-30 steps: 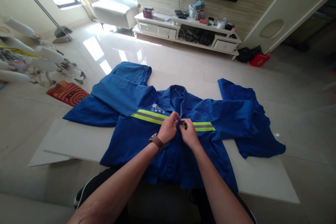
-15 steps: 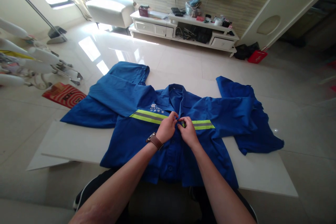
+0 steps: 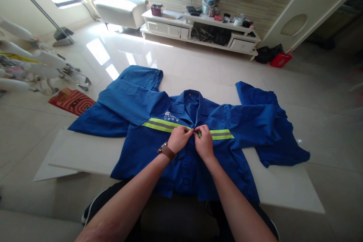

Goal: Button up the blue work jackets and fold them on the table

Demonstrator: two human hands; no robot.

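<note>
A blue work jacket [image 3: 141,151] with a yellow-green and grey reflective stripe [image 3: 161,125] lies spread on a white table, its collar [image 3: 192,98] away from me. My left hand [image 3: 179,138], with a brown-strapped watch on the wrist, pinches the front edge just below the collar opening. Close beside it, my right hand [image 3: 204,140] pinches the other front edge at stripe height. The fingertips of both hands meet there and hide whatever is between them. Lower on the front placket a button [image 3: 185,181] shows.
Other blue cloth lies beyond the left sleeve [image 3: 136,73] and at the right end [image 3: 283,143] of the white table [image 3: 289,189]. A red paper bag [image 3: 70,101] stands left on the floor. Further off are a white TV cabinet [image 3: 167,28] and a white stool [image 3: 120,9].
My left fingers have flattened and drawn closer to the right fingertips at the jacket's front edge. The jacket stays in place; the view has shifted slightly.
</note>
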